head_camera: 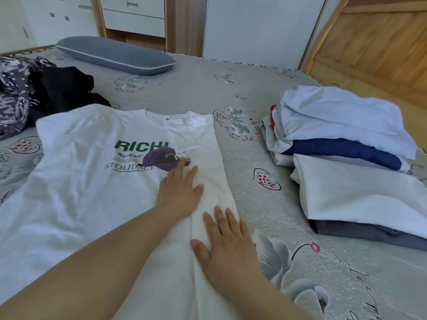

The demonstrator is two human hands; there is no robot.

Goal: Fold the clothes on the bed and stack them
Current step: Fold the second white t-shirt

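Both hands flat on a half-folded white T-shirt, bed centre-near.

Left of the white T-shirt (87,181): a black garment (67,88) and a patterned dark quilt (13,88), both crumpled at the far-left edge. Far side: a grey oblong pillow (115,55), well apart. Right: a stack of folded clothes (346,162), pale blue, navy, white and grey layers, soft uneven edges. Between shirt and stack runs a bare strip of the bed (249,158), grey floral sheet, slightly textured. The shirt lies face up, green print showing, its right side folded inward into a long straight band. Left hand (180,188) lies flat, fingers spread wide, on the fold's inner edge; right hand (224,241) presses flat, fingers straight, on the band nearer the camera.
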